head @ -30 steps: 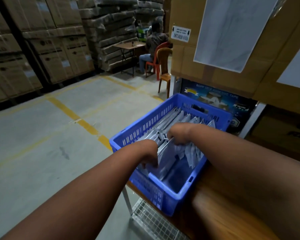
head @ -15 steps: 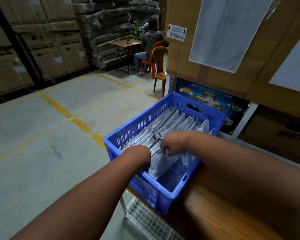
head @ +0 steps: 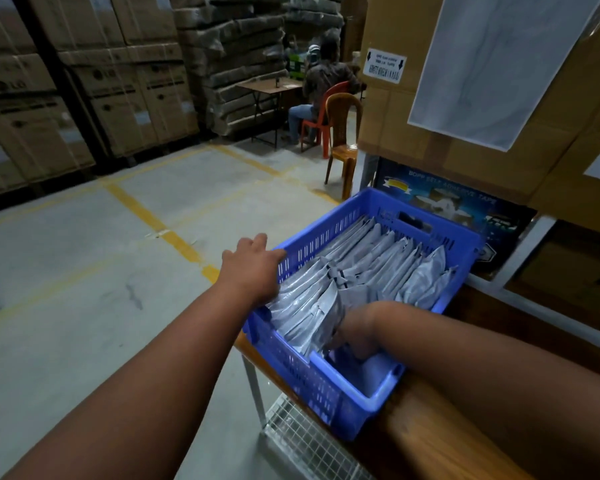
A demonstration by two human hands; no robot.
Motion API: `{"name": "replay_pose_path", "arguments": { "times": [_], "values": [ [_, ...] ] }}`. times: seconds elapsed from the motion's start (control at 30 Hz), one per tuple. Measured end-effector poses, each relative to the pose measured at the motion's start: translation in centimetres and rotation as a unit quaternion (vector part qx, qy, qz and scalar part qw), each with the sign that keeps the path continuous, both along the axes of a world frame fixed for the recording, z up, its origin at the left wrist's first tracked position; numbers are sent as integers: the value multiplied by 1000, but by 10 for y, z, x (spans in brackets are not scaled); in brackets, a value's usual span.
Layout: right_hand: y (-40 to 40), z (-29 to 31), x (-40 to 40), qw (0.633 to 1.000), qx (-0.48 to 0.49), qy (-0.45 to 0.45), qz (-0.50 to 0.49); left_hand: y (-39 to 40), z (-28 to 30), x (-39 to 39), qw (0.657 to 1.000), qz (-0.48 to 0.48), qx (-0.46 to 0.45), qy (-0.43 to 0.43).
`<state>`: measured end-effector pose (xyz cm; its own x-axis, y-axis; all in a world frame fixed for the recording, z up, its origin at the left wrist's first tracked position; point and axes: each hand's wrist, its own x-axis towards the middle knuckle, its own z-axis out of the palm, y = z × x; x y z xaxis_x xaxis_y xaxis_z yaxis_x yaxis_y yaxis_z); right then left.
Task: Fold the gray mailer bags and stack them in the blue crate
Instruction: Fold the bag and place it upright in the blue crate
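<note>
blue crate [head: 329, 389] sits at the tabletop [head: 430, 424] edge, most of it filled with folded gray mailer bags [head: 371, 268] stood on edge in a row, only the near corner bare, so the job looks well along with little room left. bags' long axes run from the near-left wall toward the far-right, leaning. left hand [head: 253, 268] rests over the left rim, fingers relaxed, grasping nothing; right hand [head: 357, 337] is down against the nearest bag, its fingers hidden, grip not readable.

We found the crate [head: 326, 237] packed with upright bags [head: 378, 268], leaving a bare pocket at its near end, where our right hand [head: 354, 336] sat. Boxes [head: 465, 161] walled off the far side.
</note>
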<state>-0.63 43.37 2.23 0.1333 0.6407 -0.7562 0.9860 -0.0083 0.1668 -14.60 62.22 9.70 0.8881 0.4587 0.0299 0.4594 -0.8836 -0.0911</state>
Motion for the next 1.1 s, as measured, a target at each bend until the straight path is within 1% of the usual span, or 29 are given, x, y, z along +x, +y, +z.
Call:
{"name": "replay_pose_path", "arguments": {
  "times": [0.07, 0.13, 0.3, 0.4, 0.53, 0.67, 0.8, 0.9, 1.0, 1.1],
  "values": [
    [4, -4, 0, 1000, 13, -4, -12, 5, -2, -3, 996, 12, -87, 18],
    [8, 4, -6, 999, 27, 0, -26, 4, -2, -4, 994, -1, -106, 18],
    [14, 18, -12, 995, 76, 24, -53, 2, 1, -8, 993, -21, -115, 31],
    [11, 26, -14, 993, 90, 39, -60, 2, 0, -10, 992, -24, -117, 33],
    [5, 34, -7, 988, 104, 84, -72, 0, 1, -9, 995, -35, -85, 31],
    [1, 51, -2, 983, 134, 84, -90, -10, 7, -2, 997, -66, -43, 17],
    [-9, 75, -2, 965, 236, 32, -107, -29, 17, 6, 994, -101, -32, 5],
    [-31, 90, -2, 945, 304, -2, -119, -53, 28, 16, 992, -116, -39, -30],
    [-76, 108, 7, 919, 379, -42, -104, -89, 41, 33, 987, -139, -47, -67],
    [-141, 122, 21, 902, 389, -103, -158, -142, 56, 55, 980, -182, -42, -69]
  ]
}}
